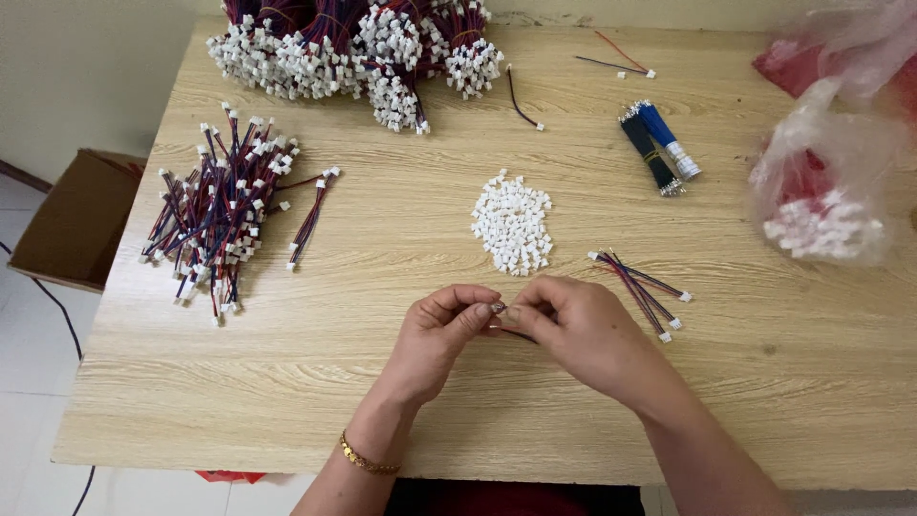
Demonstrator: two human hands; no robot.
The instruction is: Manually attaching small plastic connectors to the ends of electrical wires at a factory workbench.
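Note:
My left hand (441, 330) and my right hand (578, 325) meet over the front middle of the wooden table (315, 382). Their fingertips pinch a small white connector with a thin dark wire (500, 311) between them. The wire runs under my right hand and is mostly hidden. Just beyond the hands lies a heap of loose white connector housings (512, 223). To the right of my right hand lie several red and dark wires with white plugs (640, 287).
A pile of finished wire leads (222, 205) lies at the left, with big bundles (353, 48) along the far edge. A blue and a black wire bundle (659, 143) and clear plastic bags of parts (826, 205) sit at the right. A cardboard box (72, 220) stands on the floor at left.

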